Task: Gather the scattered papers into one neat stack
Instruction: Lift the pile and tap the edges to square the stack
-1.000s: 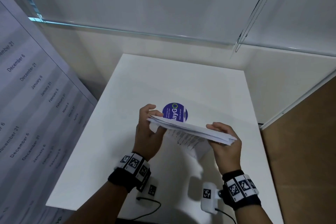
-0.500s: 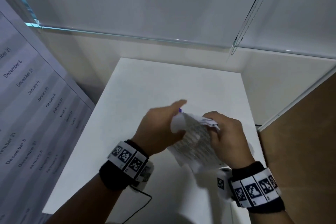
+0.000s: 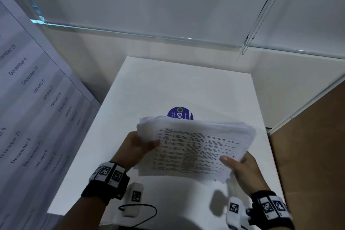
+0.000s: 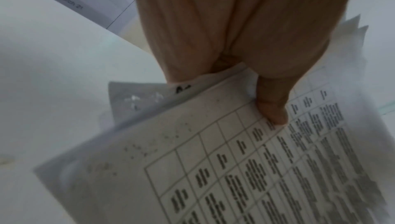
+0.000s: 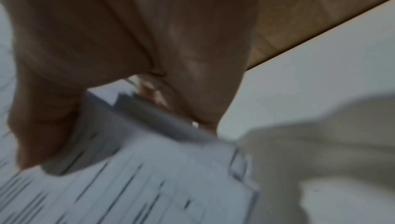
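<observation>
Above the white square tabletop [image 3: 149, 84], holding a loose sheaf of printed white papers [image 3: 197, 147] in mid-air.

Pinching the sheaf's left edge with the left hand [image 3: 138, 147], thumb on top; gripping the near right corner with the right hand [image 3: 242, 164], probably fingers underneath, though blurred in the wrist view. Keeping both ends supported, likely for squaring uneven edges. Partly hiding a round blue sticker [image 3: 180, 113] behind.
</observation>
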